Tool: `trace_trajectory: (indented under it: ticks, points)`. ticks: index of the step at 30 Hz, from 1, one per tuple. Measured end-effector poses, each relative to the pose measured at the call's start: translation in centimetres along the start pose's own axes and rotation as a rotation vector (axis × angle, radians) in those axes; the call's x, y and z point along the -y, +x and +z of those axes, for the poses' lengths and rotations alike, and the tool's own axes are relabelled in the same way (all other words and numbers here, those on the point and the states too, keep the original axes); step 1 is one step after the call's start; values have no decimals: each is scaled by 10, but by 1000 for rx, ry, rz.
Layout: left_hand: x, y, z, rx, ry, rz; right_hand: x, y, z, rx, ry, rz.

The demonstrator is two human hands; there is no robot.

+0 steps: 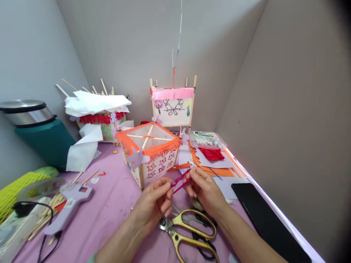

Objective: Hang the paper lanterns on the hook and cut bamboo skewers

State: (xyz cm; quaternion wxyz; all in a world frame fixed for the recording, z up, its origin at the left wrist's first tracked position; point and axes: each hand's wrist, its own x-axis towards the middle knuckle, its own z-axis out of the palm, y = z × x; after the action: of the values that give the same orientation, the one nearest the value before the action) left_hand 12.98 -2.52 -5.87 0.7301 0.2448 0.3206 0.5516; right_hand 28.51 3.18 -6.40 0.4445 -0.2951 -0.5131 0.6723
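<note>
Scissors with gold handles lie nearest, on the desk just under both wrists. Above them the left hand and right hand meet around a thin magenta cord, each pinching one end between thumb and fingertips, so both sets of fingers are clenched on it. The cord runs roughly left to right, rising slightly toward the right hand, held in the air just in front of the orange lantern. Neither hand is clearly nearer; it spans the gap between them.

Behind stands a pink lantern hung from a wire. To the right, a clear box holds what look like pale sticks; red paper lies just before it on orange sheets. A black slab lies at the right edge. On the left sit a glue gun, wooden sticks, a bin, and a basket heaped with white paper and sticks.
</note>
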Motion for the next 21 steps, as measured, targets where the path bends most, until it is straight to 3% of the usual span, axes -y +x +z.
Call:
trace_trajectory:
  ticks: [5,10,15,17,21]
  points:
    - [0,1,-1,-40,16,27,1,3,-1,6,254,-3]
    - [-1,1,-2,-80,64,41,4,3,-2,-44,238,-20]
    - [-1,-1,0,-125,170,78,10,5,-9,-190,270,-122]
    - [0,0,2,-133,302,150,11,5,-9,-258,136,-179]
    - [5,-2,3,-151,568,312,7,-3,-1,-303,-458,-396]
